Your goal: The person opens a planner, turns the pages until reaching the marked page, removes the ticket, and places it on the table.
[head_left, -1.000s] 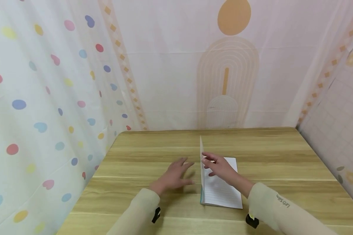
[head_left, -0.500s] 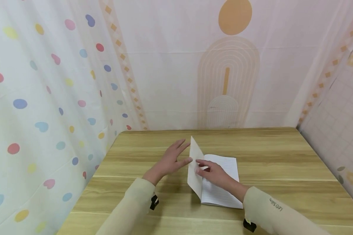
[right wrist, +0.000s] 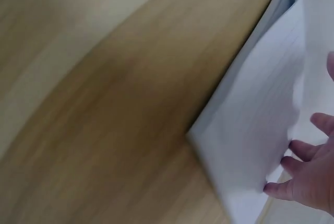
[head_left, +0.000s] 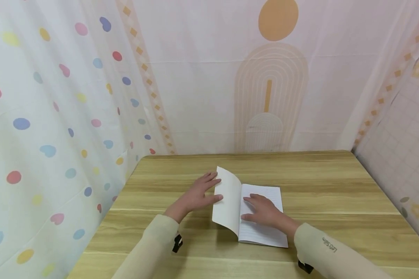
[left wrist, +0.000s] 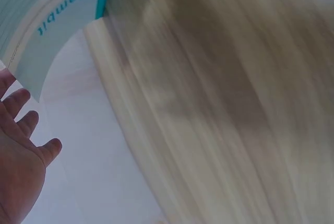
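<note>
A notebook lies open on the wooden table, its lined white page (head_left: 276, 193) flat on the right. Its front cover (head_left: 227, 197) stands partly raised on the left and curves, with the blank white inside facing up. The outside of the cover (left wrist: 62, 20) is pale blue with teal lettering reading "Gambit" and a teal spine. My left hand (head_left: 197, 195) is at the cover's free edge, fingers spread and the fingertips and thumb right at that edge. My right hand (head_left: 265, 213) lies over the lined page with fingers extended, fingertips close to the spine fold.
The wooden table (head_left: 335, 193) extends around the notebook on all sides. A curtain with coloured dots (head_left: 56, 116) hangs along the left, and a pale patterned curtain (head_left: 195, 77) stands behind the table's far edge.
The cover has swung from nearly upright over to the left. My left hand has moved left with its edge, while my right hand has come off the cover and down onto the page.
</note>
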Action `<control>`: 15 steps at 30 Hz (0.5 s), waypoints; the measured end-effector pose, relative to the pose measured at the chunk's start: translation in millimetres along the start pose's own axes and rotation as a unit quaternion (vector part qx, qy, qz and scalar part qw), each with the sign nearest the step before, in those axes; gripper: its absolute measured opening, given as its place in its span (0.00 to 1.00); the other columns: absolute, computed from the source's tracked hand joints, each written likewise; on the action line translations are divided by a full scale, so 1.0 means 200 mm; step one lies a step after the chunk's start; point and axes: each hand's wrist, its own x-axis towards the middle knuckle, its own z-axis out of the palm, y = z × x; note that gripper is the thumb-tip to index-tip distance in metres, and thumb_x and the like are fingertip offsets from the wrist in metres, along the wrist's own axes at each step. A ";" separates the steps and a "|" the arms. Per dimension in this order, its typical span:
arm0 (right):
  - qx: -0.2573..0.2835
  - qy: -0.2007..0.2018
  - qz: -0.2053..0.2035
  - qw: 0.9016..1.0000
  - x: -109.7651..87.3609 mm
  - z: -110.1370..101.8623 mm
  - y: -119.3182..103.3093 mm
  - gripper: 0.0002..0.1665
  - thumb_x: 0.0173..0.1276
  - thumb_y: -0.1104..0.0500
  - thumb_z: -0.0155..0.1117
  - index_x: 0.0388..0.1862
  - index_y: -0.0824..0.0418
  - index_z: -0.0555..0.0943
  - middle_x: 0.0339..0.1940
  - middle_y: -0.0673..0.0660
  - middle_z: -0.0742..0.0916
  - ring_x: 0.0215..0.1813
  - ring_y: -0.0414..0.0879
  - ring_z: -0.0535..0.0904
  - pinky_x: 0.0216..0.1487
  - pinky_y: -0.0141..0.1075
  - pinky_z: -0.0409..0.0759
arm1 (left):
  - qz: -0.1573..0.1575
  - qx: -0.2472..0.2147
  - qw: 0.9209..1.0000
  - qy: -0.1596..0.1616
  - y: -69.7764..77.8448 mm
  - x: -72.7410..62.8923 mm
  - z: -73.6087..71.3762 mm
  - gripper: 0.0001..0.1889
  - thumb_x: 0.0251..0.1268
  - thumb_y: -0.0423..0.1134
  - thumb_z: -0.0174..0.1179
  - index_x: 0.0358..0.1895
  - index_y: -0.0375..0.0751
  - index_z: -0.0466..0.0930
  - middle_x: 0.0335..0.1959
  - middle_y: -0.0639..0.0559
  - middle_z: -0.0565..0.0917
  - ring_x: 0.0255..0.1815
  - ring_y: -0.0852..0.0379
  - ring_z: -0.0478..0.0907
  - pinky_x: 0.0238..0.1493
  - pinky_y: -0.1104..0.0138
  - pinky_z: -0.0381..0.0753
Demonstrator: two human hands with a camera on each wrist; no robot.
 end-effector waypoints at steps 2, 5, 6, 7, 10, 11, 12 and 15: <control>-0.038 -0.015 0.000 0.999 -0.01 0.00 0.03 0.41 0.63 0.44 0.71 0.68 0.67 0.74 0.71 0.73 0.70 0.73 0.68 0.62 0.67 0.66 0.58 | -0.004 -0.004 1.000 -0.006 -0.02 -0.02 0.00 0.34 0.71 0.53 0.58 0.73 0.37 0.66 0.78 0.42 0.57 0.80 0.41 0.45 0.75 0.45 0.47; -0.063 -0.030 0.008 0.998 -0.04 0.00 0.06 0.44 0.62 0.42 0.72 0.70 0.65 0.72 0.74 0.71 0.66 0.76 0.67 0.57 0.69 0.68 0.53 | -0.008 -0.015 1.000 -0.015 -0.04 -0.04 0.01 0.35 0.70 0.52 0.58 0.74 0.37 0.65 0.78 0.41 0.56 0.79 0.40 0.45 0.75 0.44 0.46; -0.066 -0.034 0.010 0.997 -0.05 0.00 0.06 0.45 0.62 0.42 0.72 0.71 0.64 0.72 0.75 0.70 0.65 0.76 0.66 0.55 0.70 0.67 0.51 | -0.011 -0.018 1.000 -0.016 -0.05 -0.05 0.01 0.35 0.70 0.53 0.58 0.73 0.36 0.65 0.78 0.41 0.57 0.79 0.39 0.45 0.75 0.44 0.46; -0.068 -0.038 0.010 0.997 -0.05 0.00 0.07 0.45 0.62 0.41 0.72 0.71 0.63 0.71 0.76 0.70 0.64 0.77 0.65 0.54 0.71 0.66 0.49 | -0.013 -0.019 1.000 -0.018 -0.05 -0.05 0.01 0.35 0.70 0.54 0.58 0.73 0.36 0.65 0.78 0.41 0.57 0.79 0.39 0.45 0.74 0.43 0.47; -0.069 -0.042 0.001 0.997 -0.07 -0.02 0.07 0.46 0.63 0.40 0.70 0.72 0.63 0.69 0.77 0.69 0.63 0.78 0.64 0.53 0.72 0.66 0.47 | -0.020 -0.019 0.999 -0.025 -0.08 -0.07 0.03 0.36 0.70 0.55 0.58 0.74 0.36 0.65 0.78 0.40 0.57 0.79 0.38 0.46 0.74 0.43 0.48; -0.065 -0.043 -0.006 0.997 -0.08 -0.02 0.08 0.46 0.63 0.40 0.70 0.73 0.64 0.69 0.77 0.70 0.62 0.78 0.65 0.53 0.71 0.66 0.47 | -0.024 -0.017 0.999 -0.028 -0.09 -0.07 0.03 0.37 0.69 0.56 0.58 0.74 0.37 0.65 0.78 0.40 0.57 0.79 0.38 0.47 0.74 0.43 0.49; -0.069 -0.045 -0.010 0.997 -0.08 -0.02 0.08 0.46 0.64 0.40 0.69 0.73 0.64 0.69 0.77 0.69 0.62 0.78 0.65 0.52 0.72 0.65 0.47 | -0.027 -0.015 0.999 -0.030 -0.09 -0.08 0.04 0.37 0.69 0.56 0.58 0.74 0.37 0.64 0.78 0.40 0.57 0.79 0.38 0.47 0.73 0.42 0.49; -0.073 -0.046 -0.028 0.996 -0.10 -0.03 0.10 0.46 0.66 0.39 0.67 0.74 0.64 0.68 0.77 0.69 0.62 0.78 0.65 0.53 0.72 0.65 0.48 | -0.036 -0.009 0.999 -0.039 -0.12 -0.10 0.06 0.38 0.69 0.58 0.58 0.74 0.38 0.64 0.78 0.41 0.57 0.79 0.39 0.48 0.73 0.42 0.49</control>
